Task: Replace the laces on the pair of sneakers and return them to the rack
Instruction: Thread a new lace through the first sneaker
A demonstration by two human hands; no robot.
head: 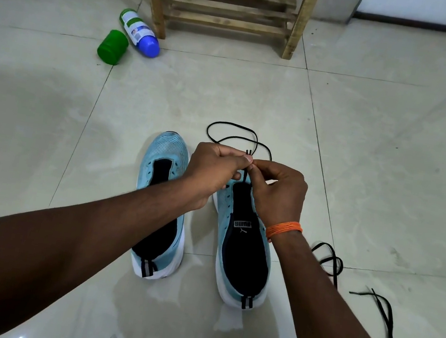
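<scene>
Two light blue sneakers with dark insides stand side by side on the tiled floor, toes pointing away from me: the left sneaker [163,160] and the right sneaker [243,258]. Neither has laces through its eyelets. A black lace [232,126] loops on the floor beyond the right shoe's toe. My left hand [210,169] and my right hand [278,194] meet above that shoe's front, both pinching the two tips of this lace together. A second black lace [381,305] lies loose on the floor to the right.
A wooden shoe rack [228,10] stands against the far wall. A green and blue bottle [139,33] lies on its side left of the rack, with a green cap [112,46] beside it. Pale floor tiles surround the shoes.
</scene>
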